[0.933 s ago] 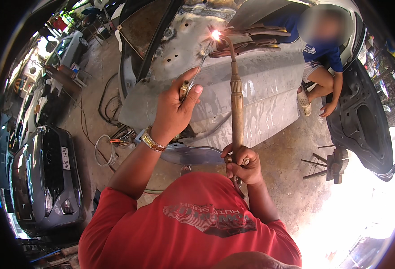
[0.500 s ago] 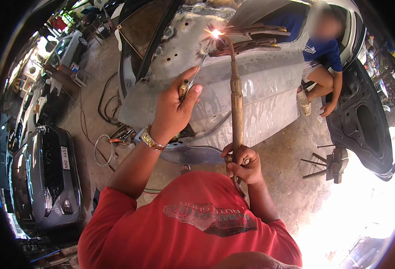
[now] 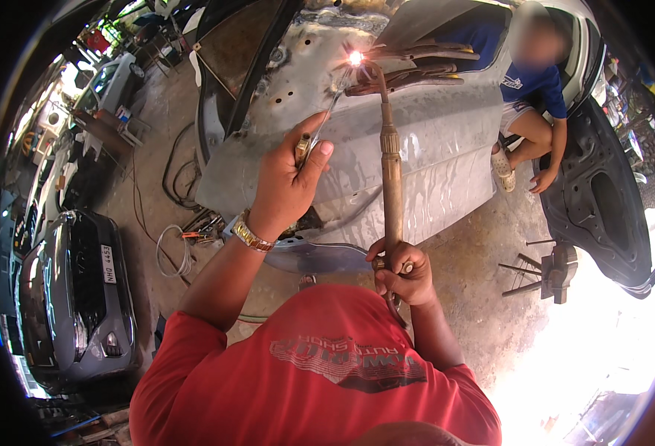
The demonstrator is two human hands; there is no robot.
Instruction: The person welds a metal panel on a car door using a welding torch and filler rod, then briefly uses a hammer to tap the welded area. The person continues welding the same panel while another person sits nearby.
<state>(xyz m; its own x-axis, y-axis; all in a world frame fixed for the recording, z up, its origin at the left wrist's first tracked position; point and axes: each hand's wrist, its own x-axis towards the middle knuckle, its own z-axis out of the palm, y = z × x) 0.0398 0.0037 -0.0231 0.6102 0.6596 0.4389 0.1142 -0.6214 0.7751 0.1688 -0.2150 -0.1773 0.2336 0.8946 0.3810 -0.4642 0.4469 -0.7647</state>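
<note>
Left hand [image 3: 289, 175] grips a thin metal rod [image 3: 329, 112]; right hand [image 3: 409, 275] grips a welding torch [image 3: 392, 193]. Guide the flame [image 3: 355, 58] evenly.

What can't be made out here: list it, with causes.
All in the head view:
- Tip of the torch: lost in glare.
- Lower end of the thin rod: hidden by the left hand.
- Part of the torch's grip: covered by the right hand.
- Head of the person in blue: blurred.
- Floor, lower right: washed out by brightness.
</note>
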